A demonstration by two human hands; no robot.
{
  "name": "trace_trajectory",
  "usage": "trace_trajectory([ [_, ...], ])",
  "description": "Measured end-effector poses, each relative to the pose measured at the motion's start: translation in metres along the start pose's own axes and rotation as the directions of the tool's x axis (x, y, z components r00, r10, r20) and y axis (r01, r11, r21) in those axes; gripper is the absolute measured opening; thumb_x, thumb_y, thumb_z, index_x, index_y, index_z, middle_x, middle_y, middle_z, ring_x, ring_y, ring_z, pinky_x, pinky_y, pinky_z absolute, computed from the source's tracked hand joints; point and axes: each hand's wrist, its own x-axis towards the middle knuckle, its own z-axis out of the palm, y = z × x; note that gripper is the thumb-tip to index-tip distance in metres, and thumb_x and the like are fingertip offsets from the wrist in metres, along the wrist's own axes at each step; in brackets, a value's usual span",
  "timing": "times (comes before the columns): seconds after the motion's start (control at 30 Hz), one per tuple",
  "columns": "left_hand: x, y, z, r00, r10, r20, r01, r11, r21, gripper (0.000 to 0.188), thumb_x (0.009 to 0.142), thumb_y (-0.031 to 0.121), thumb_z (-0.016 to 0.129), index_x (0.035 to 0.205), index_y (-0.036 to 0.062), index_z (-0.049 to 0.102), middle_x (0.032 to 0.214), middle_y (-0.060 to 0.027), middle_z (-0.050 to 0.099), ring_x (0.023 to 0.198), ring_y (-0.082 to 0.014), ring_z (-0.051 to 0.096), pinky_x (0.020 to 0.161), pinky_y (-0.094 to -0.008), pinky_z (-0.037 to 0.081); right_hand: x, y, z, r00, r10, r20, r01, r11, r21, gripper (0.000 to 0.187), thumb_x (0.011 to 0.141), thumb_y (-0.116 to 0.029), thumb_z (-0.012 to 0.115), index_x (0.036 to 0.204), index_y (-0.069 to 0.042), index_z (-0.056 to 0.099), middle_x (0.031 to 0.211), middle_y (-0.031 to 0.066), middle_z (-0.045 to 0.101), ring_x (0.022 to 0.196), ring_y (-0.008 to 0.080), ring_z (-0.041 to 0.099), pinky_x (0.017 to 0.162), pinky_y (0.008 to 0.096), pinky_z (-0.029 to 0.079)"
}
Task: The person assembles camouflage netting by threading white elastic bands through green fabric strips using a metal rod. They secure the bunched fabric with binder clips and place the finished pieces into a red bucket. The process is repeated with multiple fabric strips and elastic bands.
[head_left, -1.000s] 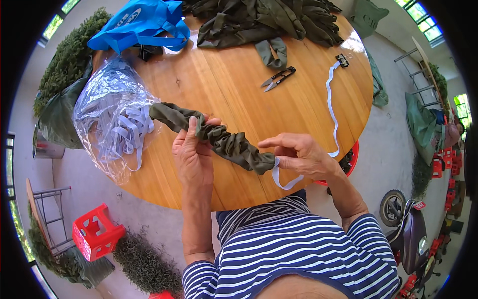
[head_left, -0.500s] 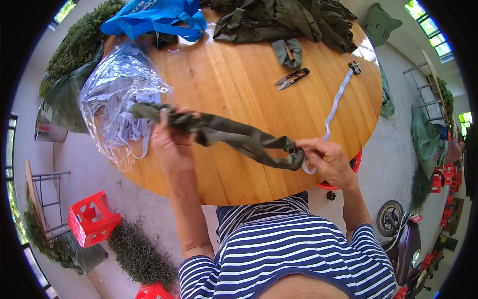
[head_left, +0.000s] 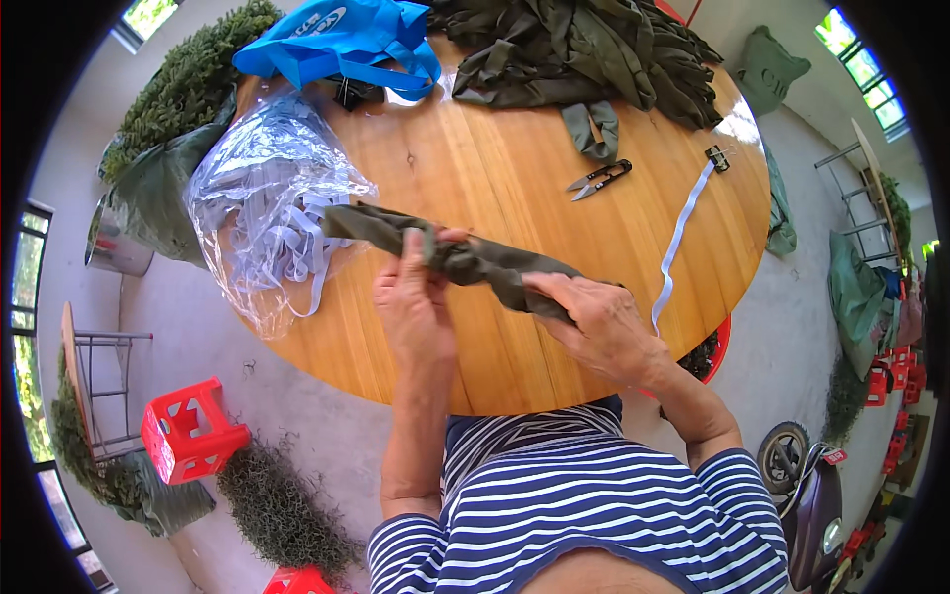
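A dark olive fabric tube (head_left: 493, 265), bunched and twisted in the middle, stretches between my hands above the round table. My left hand (head_left: 414, 305) pinches its gathered part, thumb on top, and a free end sticks out to the left. My right hand (head_left: 599, 325) is closed over the other end, fingers pressing from above. A narrow white elastic band (head_left: 677, 243) runs from a black binder clip (head_left: 717, 158) at the table's right edge down to my right wrist. Where the band goes beyond that is hidden.
Thread snips (head_left: 601, 180) lie beyond my hands, below a small olive fabric piece (head_left: 591, 134). Olive cloth (head_left: 594, 59) is heaped at the back. On the left are a clear plastic bag (head_left: 262, 158) of white elastics and a blue tote (head_left: 327, 45). A red stool (head_left: 193, 433) stands on the floor.
My right hand has moved left along the fabric, closer to my left hand, and turned over the tube. The open loop at the right end is no longer visible. The whole view has shifted slightly.
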Motion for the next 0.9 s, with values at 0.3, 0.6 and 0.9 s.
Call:
trace_trajectory([
  [0.3, -0.007, -0.01, 0.002, 0.999, -0.044, -0.02, 0.045, 0.997, 0.069, 0.022, 0.088, 0.021, 0.052, 0.094, 0.0009, 0.056, 0.084, -0.0109, 0.064, 0.073, -0.0136, 0.062, 0.058, -0.023, 0.049, -0.004, -0.015, -0.018, 0.994, 0.017, -0.108, 0.002, 0.985, 0.17, 0.048, 0.081, -0.013, 0.054, 0.126, -0.009, 0.037, 0.093, 0.0181, 0.058, 0.077, 0.0329, 0.059, 0.07, 0.0376, 0.046],
  [0.6, -0.047, -0.04, 0.008, 0.951, -0.3, 0.075, 0.3, 0.954, 0.015, 0.021, 0.089, 0.021, 0.051, 0.089, 0.0019, 0.06, 0.083, -0.0038, 0.063, 0.073, -0.0082, 0.057, 0.066, -0.0231, 0.047, 0.006, -0.014, -0.009, 0.999, 0.05, -0.014, -0.041, 0.92, 0.389, 0.049, 0.083, -0.013, 0.053, 0.128, -0.006, 0.035, 0.101, 0.0167, 0.057, 0.086, 0.0256, 0.059, 0.073, 0.0304, 0.046],
  [0.9, -0.045, -0.029, -0.004, 0.886, -0.381, 0.264, 0.258, 0.878, 0.402, 0.023, 0.088, 0.02, 0.051, 0.097, 0.0, 0.058, 0.093, -0.0086, 0.062, 0.086, -0.0147, 0.059, 0.079, -0.0278, 0.046, 0.004, -0.009, -0.013, 0.981, 0.193, 0.028, -0.174, 0.805, 0.567, 0.032, 0.081, -0.018, 0.059, 0.108, -0.001, 0.054, 0.083, 0.0019, 0.055, 0.071, 0.0064, 0.049, 0.064, 0.0205, 0.041],
])
